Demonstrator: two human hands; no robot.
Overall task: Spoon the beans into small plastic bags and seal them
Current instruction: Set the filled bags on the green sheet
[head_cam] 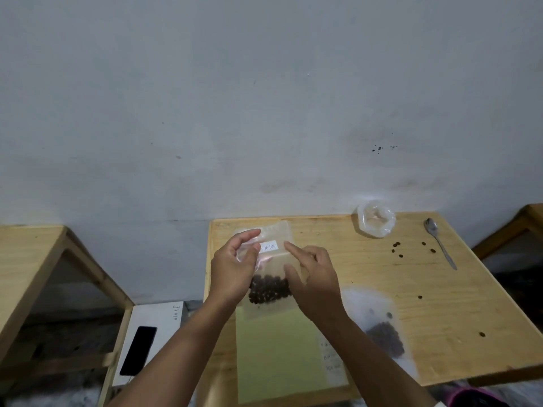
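Over the middle of the wooden table (338,227), a small clear bag (274,251) with a white label was held up between both hands. Its left top corner was pinched by the left hand (232,270), thumb and curled fingers closed on the plastic; its right edge was grasped by the right hand (314,279), forefinger stretched toward the label. Dark beans (269,289) were gathered in the bottom of that bag, so filling was judged done and sealing judged to be the step in hand. A firm pinch run along the whole mouth strip was judged to be called for next, with the bag kept upright so that nothing was spilled; whether the strip was already closed could not be told.

Two bags holding beans were counted: the held one and a second bag (382,333) laid flat on the table beside the right forearm. One spoon (439,242) was seen lying at the far right, well apart from both hands, and one crumpled clear wrapper (376,221) near it. Roughly eight loose beans (396,244) were counted scattered on the table. One yellow-green sheet (276,356) was laid under the arms
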